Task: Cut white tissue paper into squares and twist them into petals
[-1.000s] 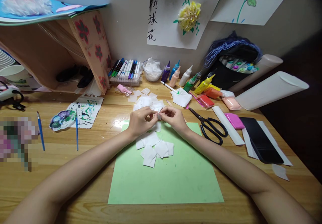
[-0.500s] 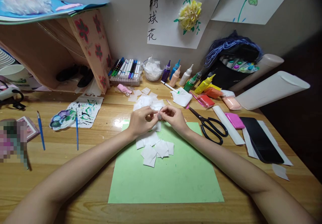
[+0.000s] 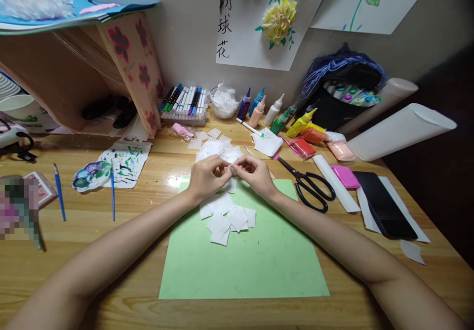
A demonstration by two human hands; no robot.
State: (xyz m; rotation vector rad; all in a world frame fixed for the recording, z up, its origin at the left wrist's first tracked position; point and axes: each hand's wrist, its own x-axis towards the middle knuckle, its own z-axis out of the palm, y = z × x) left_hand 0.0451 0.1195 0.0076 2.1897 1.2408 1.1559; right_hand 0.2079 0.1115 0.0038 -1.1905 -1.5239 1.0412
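Note:
My left hand and my right hand meet above the far edge of a green sheet. Thumbs and forefingers of both are pinched together at the tips around a small whitish piece, mostly hidden by the fingers; it may be paper. Under and in front of the hands, white paper squares lie loosely overlapped on the green sheet. Behind the hands spreads a larger heap of white paper squares, partly covered by my left hand.
Black-handled scissors lie right of the sheet, near a phone. Several glue or paint bottles, a bowl of white paper and a marker box stand along the wall. Paintbrushes and a palette lie left.
The fingertips have shifted very slightly around the small piece; both hands keep their pinch in nearly the same place. Everything else stays put.

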